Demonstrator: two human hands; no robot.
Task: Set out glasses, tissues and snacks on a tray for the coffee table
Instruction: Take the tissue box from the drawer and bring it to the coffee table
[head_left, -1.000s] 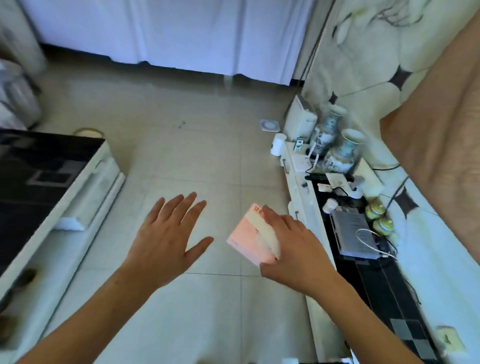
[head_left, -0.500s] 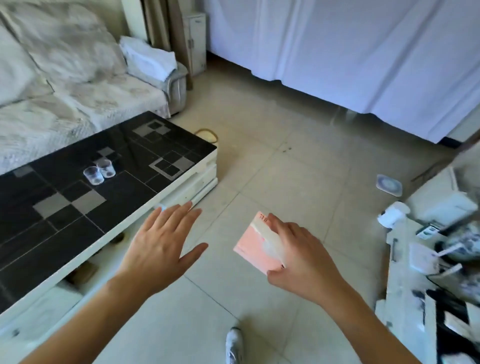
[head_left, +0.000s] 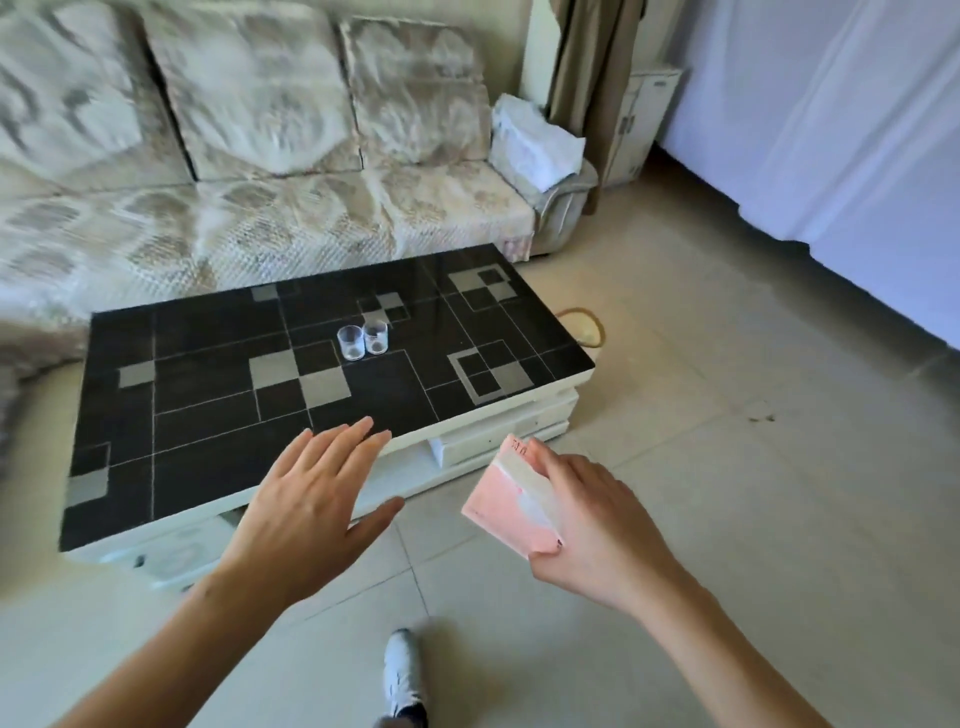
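Head view, person standing on a pale tiled floor. The landmark is the coffee table, a low white unit with a black glass top patterned in grey squares.

Right hand: fingers and thumb curled round a pink tissue pack, held tilted in the air off the near right corner of the coffee table, not touching it.

Left hand: fingers straight and slightly spread, palm down, holding nothing; it hovers over the near edge of the coffee table, fingertips above the glass.

Two small clear glasses stand upright and just beside each other near the middle of the coffee table, toward its far edge, well apart from both hands. The stretch of tabletop between the left hand and the glasses carries only the tile pattern.

Behind the coffee table runs a pale patterned sofa, with a folded white cloth on its right armrest. Off the far right corner of the coffee table lies a round, tan-rimmed object on the floor, partly hidden by the table. White curtains hang well to the right of the table. A white shoe shows on the floor below the table's near edge, between the forearms.
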